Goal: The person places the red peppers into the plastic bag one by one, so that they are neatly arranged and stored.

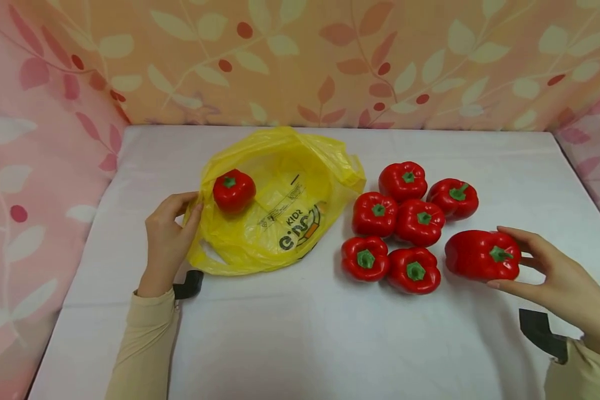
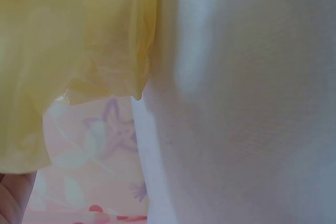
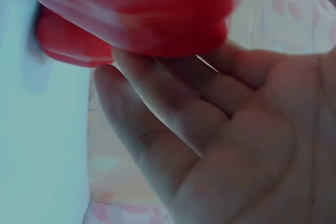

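A yellow plastic bag (image 1: 260, 239) lies with its mouth spread on the table, and one red bell pepper (image 1: 234, 194) sits inside it near the left rim. My left hand (image 1: 172, 233) pinches the bag's left edge; the left wrist view shows mostly the yellow bag (image 2: 68, 35) and a bit of that hand (image 2: 17, 195). On the right, my right hand (image 1: 550, 272) grips another red bell pepper (image 1: 472, 256) between thumb and fingers. Seen from the right wrist, the fingers touch the underside of this pepper (image 3: 152, 19).
Several more red bell peppers (image 1: 419, 223) with green stems stand clustered between the bag and my right hand. A white cloth covers the table (image 1: 305, 333). Leaf-patterned curtains (image 1: 300, 61) border its back and sides.
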Tool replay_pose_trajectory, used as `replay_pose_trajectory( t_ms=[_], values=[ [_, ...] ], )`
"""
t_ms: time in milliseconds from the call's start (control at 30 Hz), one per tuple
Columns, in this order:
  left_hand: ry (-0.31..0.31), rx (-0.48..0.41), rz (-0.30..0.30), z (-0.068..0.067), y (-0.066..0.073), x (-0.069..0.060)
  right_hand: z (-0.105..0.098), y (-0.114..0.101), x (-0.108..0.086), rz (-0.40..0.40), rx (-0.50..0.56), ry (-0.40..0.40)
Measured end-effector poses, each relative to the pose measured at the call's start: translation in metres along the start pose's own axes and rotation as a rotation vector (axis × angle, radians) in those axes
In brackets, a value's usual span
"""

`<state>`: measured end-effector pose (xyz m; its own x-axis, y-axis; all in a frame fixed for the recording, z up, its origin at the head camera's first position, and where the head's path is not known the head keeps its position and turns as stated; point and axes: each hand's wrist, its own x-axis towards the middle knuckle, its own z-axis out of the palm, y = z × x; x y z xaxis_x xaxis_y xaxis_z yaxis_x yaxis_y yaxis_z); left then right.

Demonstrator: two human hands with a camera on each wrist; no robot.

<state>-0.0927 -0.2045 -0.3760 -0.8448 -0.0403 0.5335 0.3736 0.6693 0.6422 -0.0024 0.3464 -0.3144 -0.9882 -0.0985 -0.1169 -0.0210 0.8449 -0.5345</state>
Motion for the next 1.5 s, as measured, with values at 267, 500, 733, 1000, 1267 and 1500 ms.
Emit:
replay_pose_trajectory(
  t_ms=[267,500,733,1000,1267,1500],
  values=[
    [-0.005,-0.002,0.011,0.004,-0.001,0.004,-0.007,-0.010,0.002,-0.063,0.106,0.230],
    [-0.008,-0.011,0.003,0.005,-0.003,0.005,-0.011,-0.037,0.009,-0.243,0.203,0.352],
    [-0.014,0.004,0.000,0.005,-0.006,0.001,-0.010,-0.066,0.017,-0.228,0.211,0.304],
    [0.000,-0.009,-0.006,0.000,-0.005,0.001,0.005,-0.110,0.031,-0.320,0.282,0.199],
    [0.009,-0.005,-0.012,-0.005,-0.006,0.000,0.015,-0.137,0.040,-0.279,0.298,0.118],
    [-0.003,0.011,0.015,-0.002,-0.006,0.000,0.026,-0.152,0.047,-0.316,0.350,0.154]
  ],
)
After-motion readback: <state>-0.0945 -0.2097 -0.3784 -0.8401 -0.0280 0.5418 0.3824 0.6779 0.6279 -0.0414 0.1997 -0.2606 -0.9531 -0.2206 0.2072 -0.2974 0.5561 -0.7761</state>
